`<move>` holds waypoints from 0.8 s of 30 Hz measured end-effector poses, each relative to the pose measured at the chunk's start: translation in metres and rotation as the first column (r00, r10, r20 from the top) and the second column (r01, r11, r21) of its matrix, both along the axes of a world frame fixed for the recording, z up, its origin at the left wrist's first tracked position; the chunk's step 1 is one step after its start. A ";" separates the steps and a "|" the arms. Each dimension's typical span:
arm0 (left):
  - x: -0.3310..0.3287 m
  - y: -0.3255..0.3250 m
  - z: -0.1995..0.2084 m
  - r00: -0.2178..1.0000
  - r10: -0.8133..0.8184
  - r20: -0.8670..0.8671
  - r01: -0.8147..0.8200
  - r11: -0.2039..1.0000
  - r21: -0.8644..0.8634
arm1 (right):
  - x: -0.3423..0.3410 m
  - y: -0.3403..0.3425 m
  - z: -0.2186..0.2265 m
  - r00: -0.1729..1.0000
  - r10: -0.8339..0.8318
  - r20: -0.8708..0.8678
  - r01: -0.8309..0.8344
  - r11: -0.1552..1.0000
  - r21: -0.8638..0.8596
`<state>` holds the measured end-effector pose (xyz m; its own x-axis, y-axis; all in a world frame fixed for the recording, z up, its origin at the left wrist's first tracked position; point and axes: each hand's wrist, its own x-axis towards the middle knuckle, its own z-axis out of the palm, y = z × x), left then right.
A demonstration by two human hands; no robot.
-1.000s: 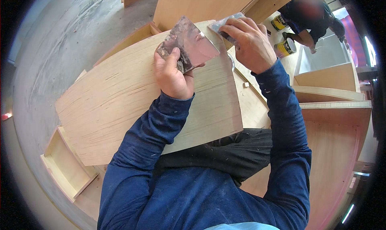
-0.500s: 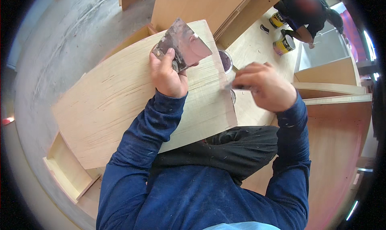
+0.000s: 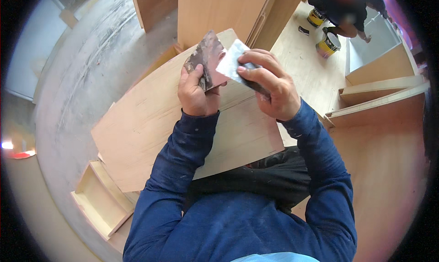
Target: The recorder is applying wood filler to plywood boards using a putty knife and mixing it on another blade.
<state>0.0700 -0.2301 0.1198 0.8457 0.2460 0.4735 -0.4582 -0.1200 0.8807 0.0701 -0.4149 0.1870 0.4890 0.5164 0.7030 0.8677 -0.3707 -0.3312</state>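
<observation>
My left hand (image 3: pixel 197 96) is closed on a flat square plate (image 3: pixel 201 63), its thumb on top. The plate is stained dark on one side and carries smooth pinkish putty on the other. In my right hand (image 3: pixel 279 88) is a putty scraper (image 3: pixel 228 63) with a wide, pale, shiny blade, gripped between thumb and fingers. The blade overlaps the putty side of the plate; whether it touches, I cannot tell. Beneath both hands lies a large light wooden panel (image 3: pixel 160 124) with dark grain streaks, its near edge over my lap.
A shallow wooden drawer (image 3: pixel 104 202) sits at the lower left. Tall wooden boards (image 3: pixel 219 15) stand beyond the panel. At the far right another person (image 3: pixel 345 5) bends near two yellow-and-black buckets (image 3: pixel 327 47). A wooden cabinet piece (image 3: pixel 379 138) is on my right.
My right hand has come left and inward from the panel's right edge, bringing the scraper to the plate. The plate has tilted more upright, and the whole view has shifted slightly.
</observation>
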 end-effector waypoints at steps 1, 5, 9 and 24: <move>0.000 0.004 0.006 0.972 -0.234 -0.034 0.167 0.783 -0.599 | 0.001 -0.008 0.001 0.999 -0.030 0.017 0.030 0.999 -0.041; 0.007 0.028 -0.007 0.850 -0.493 0.183 0.289 0.147 -0.946 | 0.034 -0.040 -0.016 0.969 -0.180 -0.172 0.205 0.968 0.142; 0.012 0.020 -0.014 0.854 -0.508 0.112 0.240 0.194 -0.951 | 0.082 -0.036 -0.051 0.832 0.082 -0.549 0.117 0.941 0.317; 0.020 0.018 -0.026 0.899 -0.437 0.030 0.206 0.362 -0.909 | 0.029 -0.042 -0.075 0.675 0.244 -0.697 0.007 0.942 0.336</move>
